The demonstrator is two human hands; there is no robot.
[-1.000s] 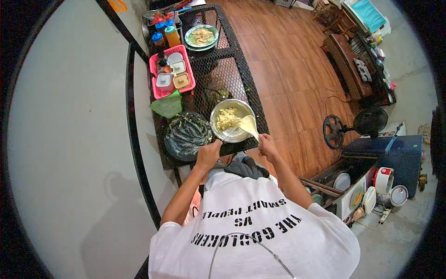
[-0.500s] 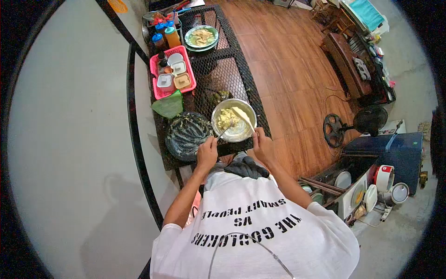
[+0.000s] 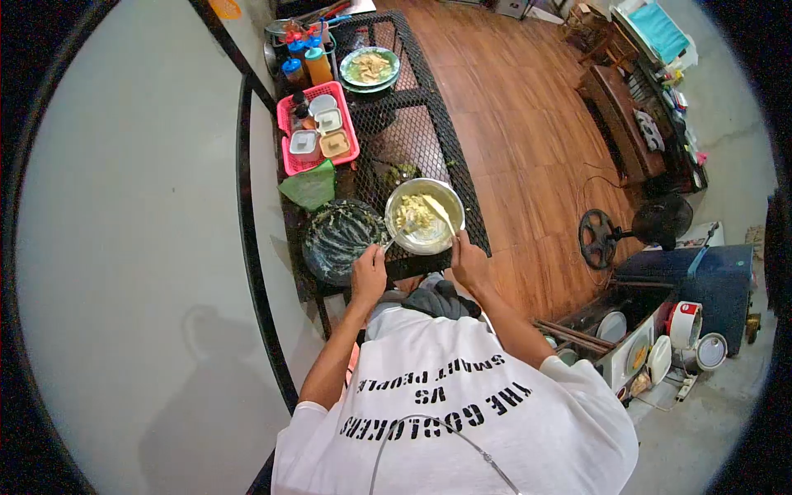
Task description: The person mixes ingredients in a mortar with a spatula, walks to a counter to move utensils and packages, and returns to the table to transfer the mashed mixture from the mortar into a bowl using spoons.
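Observation:
A round metal bowl (image 3: 396,205) stands at the near edge of the black mesh table, holding chunky yellow mash (image 3: 415,213). My left hand (image 3: 369,272) is closed round the handle of a slim metal utensil (image 3: 398,236); its head is in the mash, and I cannot tell whether it is a fork or a spoon. In my right hand (image 3: 469,262) is a pale spatula (image 3: 437,210), its blade inside the bowl along the right side. A wide dark dish (image 3: 342,239), smeared with pale residue, sits left of the bowl.
Beyond the dish lie a green cloth-like piece (image 3: 309,186) and a pink basket (image 3: 357,142) of lidded containers. Sauce bottles (image 3: 318,68) and a green plate with food (image 3: 370,68) stand farther back. A wall borders the left; a fan (image 3: 662,217) is on the right.
The view has shifted slightly, moving the table rightward in frame. Both utensils remain in the bowl; the spatula blade sits a little lower against the right side, and the mash looks more broken up.

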